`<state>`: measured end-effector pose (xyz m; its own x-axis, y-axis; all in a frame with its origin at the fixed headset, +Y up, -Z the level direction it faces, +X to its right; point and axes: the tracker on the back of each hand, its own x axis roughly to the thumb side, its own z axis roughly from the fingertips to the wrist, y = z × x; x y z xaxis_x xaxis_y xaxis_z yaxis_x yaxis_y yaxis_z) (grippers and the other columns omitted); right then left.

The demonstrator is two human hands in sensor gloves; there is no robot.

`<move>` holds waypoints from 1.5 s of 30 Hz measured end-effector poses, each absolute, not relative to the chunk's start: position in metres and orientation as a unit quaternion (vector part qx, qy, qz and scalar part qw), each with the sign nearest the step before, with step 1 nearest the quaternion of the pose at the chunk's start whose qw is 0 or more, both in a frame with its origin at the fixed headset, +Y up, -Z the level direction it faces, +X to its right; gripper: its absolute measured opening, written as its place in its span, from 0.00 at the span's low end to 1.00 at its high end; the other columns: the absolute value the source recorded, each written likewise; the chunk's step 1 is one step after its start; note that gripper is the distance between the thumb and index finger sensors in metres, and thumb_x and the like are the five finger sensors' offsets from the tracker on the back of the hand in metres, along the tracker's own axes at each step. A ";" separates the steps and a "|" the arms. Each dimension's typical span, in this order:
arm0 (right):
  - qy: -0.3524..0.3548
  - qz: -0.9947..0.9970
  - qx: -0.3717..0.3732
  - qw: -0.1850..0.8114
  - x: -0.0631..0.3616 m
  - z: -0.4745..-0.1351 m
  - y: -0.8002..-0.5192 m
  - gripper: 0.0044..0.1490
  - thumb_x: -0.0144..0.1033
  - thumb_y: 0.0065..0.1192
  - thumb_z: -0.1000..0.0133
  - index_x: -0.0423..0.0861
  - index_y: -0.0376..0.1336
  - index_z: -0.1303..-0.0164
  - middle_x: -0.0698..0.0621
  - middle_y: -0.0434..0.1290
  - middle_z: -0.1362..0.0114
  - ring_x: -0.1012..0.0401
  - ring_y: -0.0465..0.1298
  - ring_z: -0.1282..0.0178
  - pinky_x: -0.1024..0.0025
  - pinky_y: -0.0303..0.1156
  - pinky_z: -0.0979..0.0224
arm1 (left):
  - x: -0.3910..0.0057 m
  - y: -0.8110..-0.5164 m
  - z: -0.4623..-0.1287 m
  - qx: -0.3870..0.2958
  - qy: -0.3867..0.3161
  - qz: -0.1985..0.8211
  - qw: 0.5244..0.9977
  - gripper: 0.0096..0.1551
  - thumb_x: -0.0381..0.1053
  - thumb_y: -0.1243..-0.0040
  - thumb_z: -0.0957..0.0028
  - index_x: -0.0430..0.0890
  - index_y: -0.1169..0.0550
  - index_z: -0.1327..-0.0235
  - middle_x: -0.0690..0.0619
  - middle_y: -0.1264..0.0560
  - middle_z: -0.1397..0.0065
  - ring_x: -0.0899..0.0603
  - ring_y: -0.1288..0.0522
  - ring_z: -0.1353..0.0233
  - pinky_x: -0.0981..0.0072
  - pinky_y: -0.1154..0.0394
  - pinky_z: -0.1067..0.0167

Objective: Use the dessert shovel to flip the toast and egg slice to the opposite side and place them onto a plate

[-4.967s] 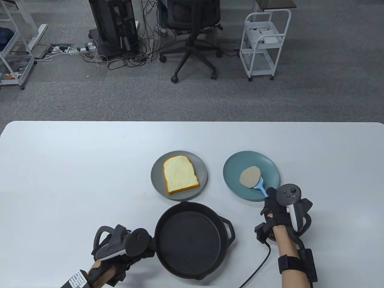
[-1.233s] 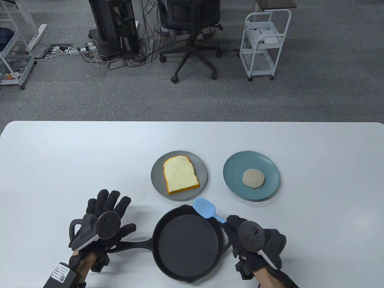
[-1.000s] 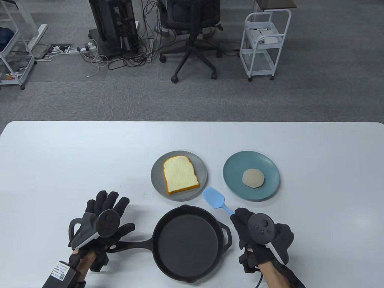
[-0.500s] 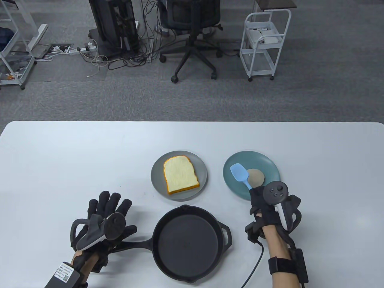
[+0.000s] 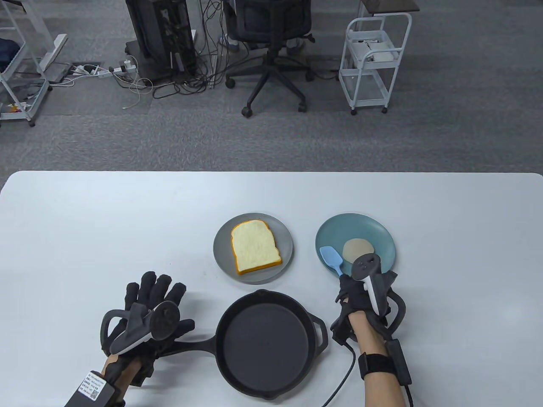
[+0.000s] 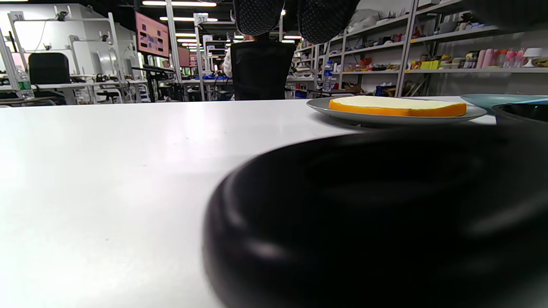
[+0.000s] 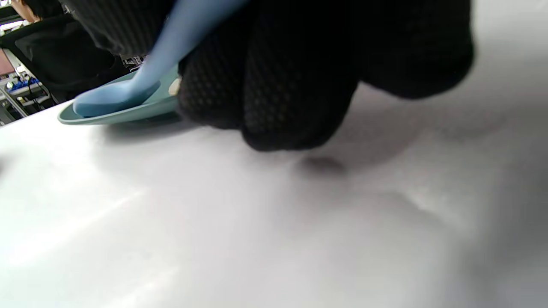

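Observation:
A slice of toast lies on the grey plate; in the left wrist view the toast shows side on. The pale round egg slice lies on the teal plate. My right hand grips the handle of the blue dessert shovel. Its blade lies on the plate's left part, just left of the egg slice. In the right wrist view the shovel dips into the teal plate. My left hand has its fingers spread by the pan's handle and holds nothing.
A black cast-iron pan with nothing in it sits near the front edge between my hands. Its long handle points left under my left palm. Beyond the table stand an office chair and a white cart.
My right hand has carried the shovel from over the pan's far rim to the teal plate and lowered the blade beside the egg slice. The left hand has barely moved.

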<state>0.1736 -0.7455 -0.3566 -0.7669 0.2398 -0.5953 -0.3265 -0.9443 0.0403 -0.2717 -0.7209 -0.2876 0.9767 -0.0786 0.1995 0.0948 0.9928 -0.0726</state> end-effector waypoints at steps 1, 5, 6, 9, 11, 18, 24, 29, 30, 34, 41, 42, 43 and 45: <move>0.069 0.939 -0.306 0.141 0.173 -0.356 -0.745 0.34 0.57 0.61 0.49 0.46 0.74 0.43 0.55 0.88 0.55 0.58 0.87 0.60 0.63 0.82 0.56 | -0.272 -0.721 -0.288 -0.041 -0.099 -0.044 0.993 0.57 0.78 0.56 0.67 0.58 0.42 0.20 0.45 0.48 0.11 0.29 0.55 0.13 0.31 0.56 0.21; 0.074 0.945 -0.295 0.119 0.171 -0.353 -0.744 0.38 0.60 0.60 0.50 0.47 0.73 0.39 0.52 0.88 0.48 0.55 0.87 0.52 0.59 0.81 0.51 | -0.271 -0.721 -0.288 -0.042 -0.100 -0.044 0.993 0.57 0.78 0.56 0.67 0.57 0.41 0.20 0.45 0.48 0.11 0.29 0.55 0.13 0.31 0.56 0.21; 0.076 0.946 -0.294 0.117 0.171 -0.352 -0.744 0.38 0.61 0.59 0.50 0.46 0.72 0.38 0.51 0.88 0.47 0.54 0.87 0.51 0.59 0.81 0.50 | -0.271 -0.721 -0.288 -0.043 -0.100 -0.043 0.993 0.57 0.78 0.56 0.67 0.57 0.41 0.20 0.45 0.48 0.11 0.29 0.55 0.13 0.31 0.56 0.21; 0.094 0.951 -0.285 0.075 0.172 -0.347 -0.737 0.43 0.63 0.58 0.50 0.46 0.69 0.33 0.49 0.86 0.40 0.52 0.86 0.45 0.56 0.80 0.46 | -0.271 -0.722 -0.288 -0.044 -0.102 -0.041 0.993 0.56 0.78 0.56 0.67 0.57 0.41 0.20 0.45 0.48 0.11 0.29 0.55 0.13 0.31 0.56 0.21; 0.083 0.956 -0.275 0.055 0.172 -0.343 -0.729 0.45 0.64 0.57 0.51 0.46 0.68 0.31 0.48 0.84 0.36 0.50 0.85 0.42 0.55 0.79 0.44 | -0.270 -0.722 -0.288 -0.046 -0.103 -0.042 0.993 0.56 0.78 0.56 0.67 0.57 0.40 0.20 0.45 0.47 0.11 0.29 0.55 0.13 0.31 0.56 0.21; 0.038 0.970 -0.236 0.037 0.163 -0.327 -0.696 0.46 0.64 0.58 0.51 0.47 0.65 0.28 0.44 0.78 0.26 0.45 0.78 0.31 0.49 0.75 0.37 | -0.268 -0.723 -0.288 -0.048 -0.110 -0.040 0.992 0.56 0.78 0.56 0.67 0.58 0.40 0.20 0.45 0.47 0.11 0.29 0.55 0.13 0.31 0.56 0.21; 0.011 0.987 -0.158 0.031 0.120 -0.332 -0.673 0.43 0.62 0.58 0.49 0.48 0.66 0.29 0.45 0.79 0.28 0.46 0.80 0.33 0.50 0.76 0.38 | -0.270 -0.722 -0.288 -0.047 -0.107 -0.037 0.992 0.56 0.79 0.56 0.67 0.57 0.40 0.20 0.45 0.48 0.11 0.29 0.55 0.13 0.31 0.56 0.21; 0.046 0.991 -0.126 0.016 0.071 -0.368 -0.671 0.41 0.59 0.57 0.48 0.48 0.65 0.27 0.46 0.78 0.25 0.46 0.78 0.30 0.50 0.75 0.37 | -0.272 -0.721 -0.288 -0.046 -0.104 -0.030 0.993 0.56 0.79 0.56 0.67 0.58 0.41 0.20 0.45 0.48 0.11 0.29 0.55 0.13 0.31 0.56 0.21; 0.057 0.990 -0.131 0.012 0.062 -0.380 -0.674 0.41 0.59 0.56 0.48 0.48 0.64 0.27 0.46 0.77 0.24 0.46 0.78 0.30 0.50 0.75 0.37 | -0.272 -0.721 -0.288 -0.045 -0.104 -0.028 0.993 0.56 0.79 0.56 0.67 0.57 0.40 0.20 0.45 0.48 0.11 0.29 0.55 0.13 0.31 0.56 0.21; 0.101 0.982 -0.160 0.025 0.040 -0.425 -0.691 0.41 0.55 0.56 0.46 0.49 0.61 0.24 0.47 0.74 0.21 0.46 0.76 0.27 0.50 0.75 0.36 | -0.271 -0.721 -0.288 -0.045 -0.107 -0.028 0.993 0.56 0.79 0.57 0.67 0.57 0.41 0.20 0.45 0.48 0.11 0.29 0.55 0.13 0.31 0.56 0.21; 0.176 0.962 -0.207 -0.010 0.021 -0.477 -0.737 0.43 0.51 0.56 0.45 0.47 0.53 0.20 0.46 0.69 0.16 0.46 0.75 0.26 0.51 0.74 0.35 | -0.270 -0.722 -0.287 -0.048 -0.112 -0.025 0.992 0.56 0.79 0.57 0.67 0.57 0.40 0.20 0.45 0.48 0.11 0.29 0.55 0.13 0.31 0.56 0.21; 0.185 0.960 -0.211 0.008 0.020 -0.481 -0.741 0.44 0.51 0.56 0.45 0.46 0.53 0.20 0.46 0.69 0.17 0.47 0.76 0.27 0.52 0.75 0.36 | -0.270 -0.723 -0.287 -0.049 -0.112 -0.025 0.992 0.56 0.79 0.57 0.67 0.57 0.40 0.20 0.45 0.47 0.11 0.28 0.54 0.13 0.31 0.56 0.21; 0.188 0.958 -0.212 0.029 0.020 -0.483 -0.743 0.44 0.50 0.56 0.45 0.45 0.52 0.20 0.45 0.69 0.18 0.48 0.77 0.29 0.53 0.75 0.36 | -0.270 -0.723 -0.287 -0.050 -0.113 -0.026 0.992 0.56 0.79 0.57 0.67 0.57 0.40 0.20 0.45 0.47 0.11 0.28 0.54 0.13 0.31 0.56 0.21; 0.162 0.959 -0.226 0.057 0.019 -0.484 -0.745 0.46 0.50 0.58 0.46 0.42 0.51 0.20 0.44 0.70 0.20 0.48 0.77 0.32 0.54 0.75 0.37 | -0.270 -0.722 -0.287 -0.050 -0.112 -0.025 0.992 0.56 0.79 0.57 0.67 0.57 0.40 0.20 0.45 0.47 0.11 0.28 0.55 0.13 0.31 0.56 0.21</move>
